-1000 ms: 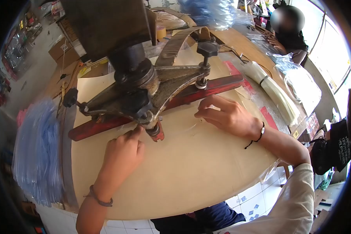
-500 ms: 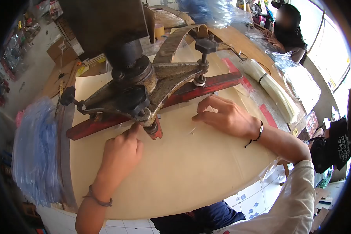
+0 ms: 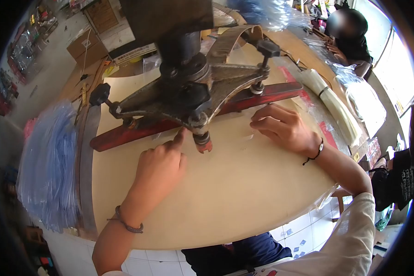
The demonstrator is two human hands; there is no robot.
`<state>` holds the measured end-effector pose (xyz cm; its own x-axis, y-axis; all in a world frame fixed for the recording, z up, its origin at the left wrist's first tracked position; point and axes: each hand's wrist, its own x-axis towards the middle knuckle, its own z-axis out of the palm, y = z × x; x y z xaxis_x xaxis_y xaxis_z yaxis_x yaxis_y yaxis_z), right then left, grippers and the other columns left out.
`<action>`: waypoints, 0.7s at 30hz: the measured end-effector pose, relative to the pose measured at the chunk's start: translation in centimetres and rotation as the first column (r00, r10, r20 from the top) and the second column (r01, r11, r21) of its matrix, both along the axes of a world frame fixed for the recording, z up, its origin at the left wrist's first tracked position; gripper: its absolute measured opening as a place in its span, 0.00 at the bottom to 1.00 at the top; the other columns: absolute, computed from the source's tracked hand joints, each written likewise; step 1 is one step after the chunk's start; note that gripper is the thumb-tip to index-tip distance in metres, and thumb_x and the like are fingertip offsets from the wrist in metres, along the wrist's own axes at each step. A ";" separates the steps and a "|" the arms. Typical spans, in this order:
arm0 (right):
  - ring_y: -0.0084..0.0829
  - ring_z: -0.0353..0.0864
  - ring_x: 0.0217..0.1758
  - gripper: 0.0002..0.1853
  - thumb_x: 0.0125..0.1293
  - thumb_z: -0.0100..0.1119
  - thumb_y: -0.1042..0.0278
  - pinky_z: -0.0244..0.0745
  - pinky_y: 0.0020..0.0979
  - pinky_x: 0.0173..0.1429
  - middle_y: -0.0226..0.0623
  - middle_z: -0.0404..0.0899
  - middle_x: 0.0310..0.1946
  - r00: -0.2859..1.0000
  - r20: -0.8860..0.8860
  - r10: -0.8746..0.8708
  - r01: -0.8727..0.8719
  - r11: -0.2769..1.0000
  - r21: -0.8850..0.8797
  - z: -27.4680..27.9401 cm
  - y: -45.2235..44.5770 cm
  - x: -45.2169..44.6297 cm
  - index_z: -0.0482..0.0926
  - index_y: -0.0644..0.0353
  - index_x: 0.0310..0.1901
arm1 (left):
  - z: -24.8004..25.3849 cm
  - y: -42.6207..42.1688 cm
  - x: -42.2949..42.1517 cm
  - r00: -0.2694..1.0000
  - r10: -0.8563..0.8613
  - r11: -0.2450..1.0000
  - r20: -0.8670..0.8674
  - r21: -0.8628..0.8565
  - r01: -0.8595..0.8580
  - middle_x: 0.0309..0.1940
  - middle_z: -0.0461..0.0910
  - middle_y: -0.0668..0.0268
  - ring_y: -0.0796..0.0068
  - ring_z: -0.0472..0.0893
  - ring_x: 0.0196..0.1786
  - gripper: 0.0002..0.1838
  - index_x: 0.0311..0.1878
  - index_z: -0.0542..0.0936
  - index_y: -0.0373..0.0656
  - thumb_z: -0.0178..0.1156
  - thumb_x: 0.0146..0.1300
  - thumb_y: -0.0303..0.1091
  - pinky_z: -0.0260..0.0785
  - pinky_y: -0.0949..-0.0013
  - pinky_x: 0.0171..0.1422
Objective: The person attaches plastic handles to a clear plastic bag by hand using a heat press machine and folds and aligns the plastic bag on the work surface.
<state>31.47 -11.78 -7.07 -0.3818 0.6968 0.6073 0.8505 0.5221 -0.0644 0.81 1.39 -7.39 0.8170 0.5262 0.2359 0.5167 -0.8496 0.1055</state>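
A metal press head [image 3: 188, 92] with black knobs stands over a tan sheet [image 3: 202, 198], and a long red bar [image 3: 138, 133] runs across beneath it. My left hand [image 3: 162, 165] lies on the sheet just in front of the bar, its index finger pointing toward the bar and the other fingers curled; whether they hold anything is hidden. On the right, my right hand [image 3: 284, 128] rests near the bar with its fingers bent and the thumb apart from the index finger. Nothing shows in it. A small clear scrap [image 3: 249, 137] lies beside its fingertips.
Blue plastic strips [image 3: 48, 170] are piled at the left edge. A bundle of pale strips [image 3: 333, 106] lies at the right, near clear plastic bags [image 3: 363, 99]. Another person [image 3: 354, 39] sits at the far right. Cardboard boxes [image 3: 86, 48] stand at the back left.
The view has shifted, so the press and both hands appear farther right. Both hands keep nearly the same poses beside the red bar.
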 end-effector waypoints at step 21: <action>0.39 0.88 0.43 0.10 0.59 0.71 0.77 0.86 0.37 0.46 0.35 0.88 0.43 0.989 -0.100 -0.112 0.095 0.982 -0.164 -0.1 0.5 -0.5 0.87 0.59 0.43 | -0.1 0.2 -0.1 0.999 -0.041 0.999 0.019 -0.008 0.041 0.22 0.82 0.56 0.56 0.83 0.22 0.29 0.69 0.76 0.32 0.57 0.64 0.30 0.79 0.56 0.33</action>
<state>31.00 -11.25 -7.19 -0.2409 0.8197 0.5198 0.8827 0.4076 -0.2338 0.76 1.57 -7.50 0.8333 0.4945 0.2470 0.4796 -0.8690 0.1215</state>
